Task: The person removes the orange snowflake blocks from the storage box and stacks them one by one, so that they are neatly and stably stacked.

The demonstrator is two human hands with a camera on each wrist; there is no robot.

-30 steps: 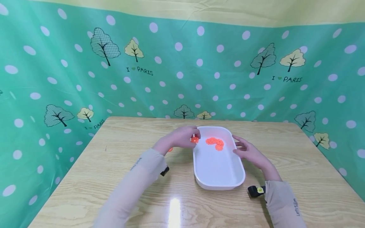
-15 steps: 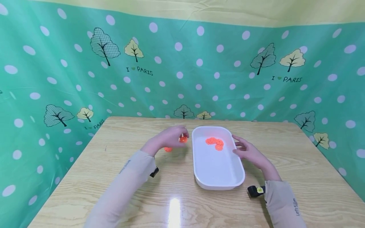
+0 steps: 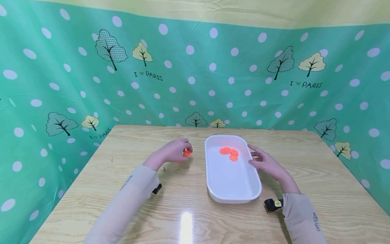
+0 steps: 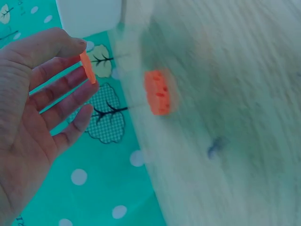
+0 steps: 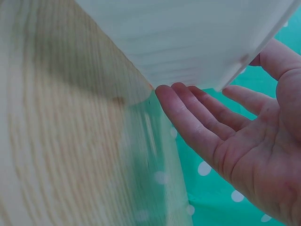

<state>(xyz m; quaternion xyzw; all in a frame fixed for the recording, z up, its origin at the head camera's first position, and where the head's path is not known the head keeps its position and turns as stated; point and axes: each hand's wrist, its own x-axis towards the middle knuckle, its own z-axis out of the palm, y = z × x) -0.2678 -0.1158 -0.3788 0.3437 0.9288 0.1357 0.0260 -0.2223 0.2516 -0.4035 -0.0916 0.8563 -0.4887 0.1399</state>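
Left hand [image 3: 173,151], over the table left of centre: thumb and fingertips pinched together on a thin, bright orange disc [image 4: 88,68], material uncertain, perhaps plastic; the lower fingers spread loosely beside it. Disc held near its edge, more or less upright in the left wrist view. Close by, on the pale wood-grain tabletop [image 3: 128,149], lies an orange piece with darker spots [image 4: 157,92], apart from the held disc in that view and mostly hidden under the hand in the head view; cannot tell whether single or stacked. Small dark mark [image 3: 164,168] nearby on the wood. Farther right, well apart from the pinch, a white rectangular tray with rounded corners [image 3: 233,179], a cluster of flat orange discs [image 3: 233,154] lying in its far half. Right hand [image 3: 269,166] at the tray's right side: fingers fairly straight, tips against the outer wall, thumb apart from them near the rim. Judgement on the handling: light pinch is enough, since a thin disc could twist or slip if squeezed; best to hold it by the edge, clear of the spotted piece, and lower rather than drop it. Right hand should merely brace; pushing could slide the tray. Behind everything, green dotted cloth [image 3: 170,81].
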